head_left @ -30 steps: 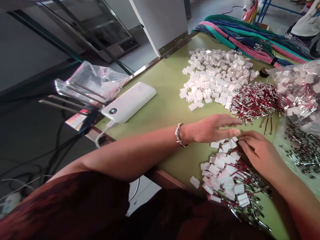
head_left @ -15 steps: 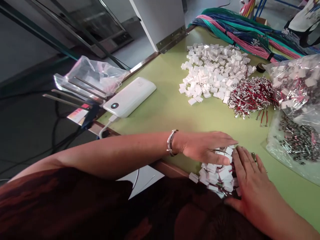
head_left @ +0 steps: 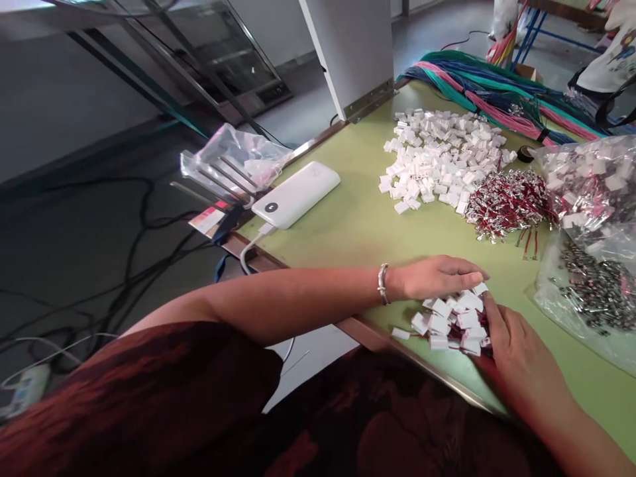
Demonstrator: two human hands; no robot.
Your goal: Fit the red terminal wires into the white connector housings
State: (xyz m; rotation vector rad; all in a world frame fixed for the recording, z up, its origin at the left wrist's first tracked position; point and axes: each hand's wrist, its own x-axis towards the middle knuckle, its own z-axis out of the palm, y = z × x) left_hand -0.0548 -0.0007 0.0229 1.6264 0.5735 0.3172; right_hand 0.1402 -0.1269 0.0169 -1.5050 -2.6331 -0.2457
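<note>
A small heap of white connectors with red wires (head_left: 450,322) lies near the front edge of the green table (head_left: 358,225). My left hand (head_left: 437,277), a bracelet on its wrist, lies over the heap's far side, its fingers stretched out and together, touching the top pieces. My right hand (head_left: 517,354) rests flat against the heap's right side, fingertips on the connectors. Neither hand grips a piece. One white connector (head_left: 400,333) sits apart at the left of the heap.
Farther back lie a large pile of white connector housings (head_left: 442,156) and a bunch of red wires with metal terminals (head_left: 507,199). Clear bags of parts (head_left: 591,179) stand at the right. A white power bank (head_left: 297,194) sits at the left edge; coloured wire bundles (head_left: 491,86) run behind.
Both hands have pushed the scattered wired connectors together into a tighter heap. The left hand now lies over its far side and the right hand presses its right side. The view has shifted.
</note>
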